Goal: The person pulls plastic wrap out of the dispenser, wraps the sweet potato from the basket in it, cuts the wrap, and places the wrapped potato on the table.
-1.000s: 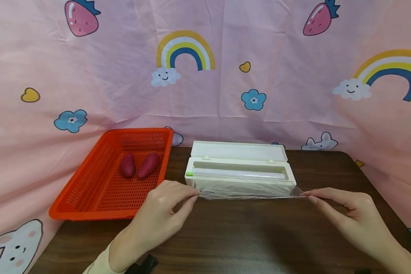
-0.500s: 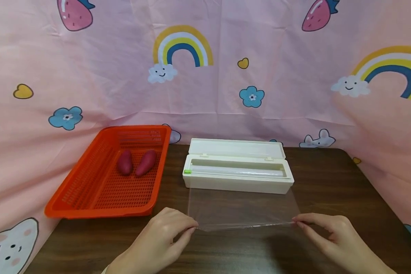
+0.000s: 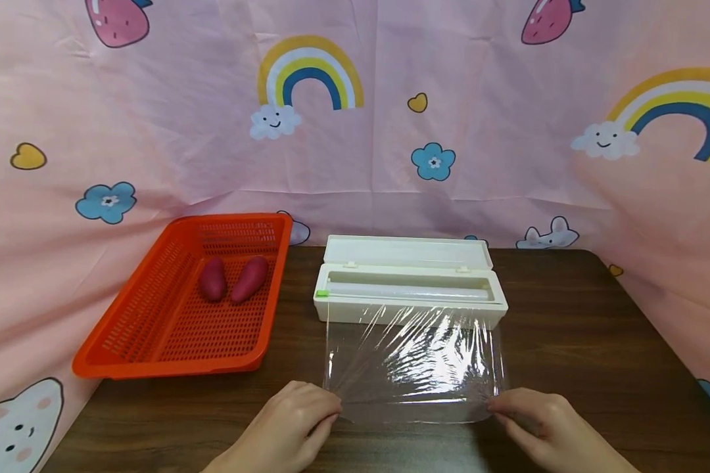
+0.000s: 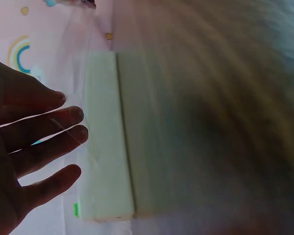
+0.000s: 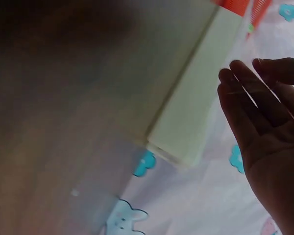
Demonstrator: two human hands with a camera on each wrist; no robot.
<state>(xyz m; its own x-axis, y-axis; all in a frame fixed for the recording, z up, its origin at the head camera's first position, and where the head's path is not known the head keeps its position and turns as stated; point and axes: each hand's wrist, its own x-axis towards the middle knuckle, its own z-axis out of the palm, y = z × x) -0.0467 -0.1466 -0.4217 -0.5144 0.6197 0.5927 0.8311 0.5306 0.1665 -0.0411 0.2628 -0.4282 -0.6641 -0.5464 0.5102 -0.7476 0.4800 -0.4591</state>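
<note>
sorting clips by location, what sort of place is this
Probably a makeshift tabletop corner, perhaps in a home; the room beyond is hidden. A cartoon-print cloth hangs behind a dark table, which holds an open wrap box.

No text, label, brand, number or sign can be read, from twelve o'clock right round (all three views).

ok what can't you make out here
Head: underside of the roll, hidden by the front wall of the box.
Head: everything below left hand and right hand, cut off by bottom edge.
Left wrist: table beneath the film, too blurred for detail.
Right wrist: most of the basket, cut off by top edge.
</note>
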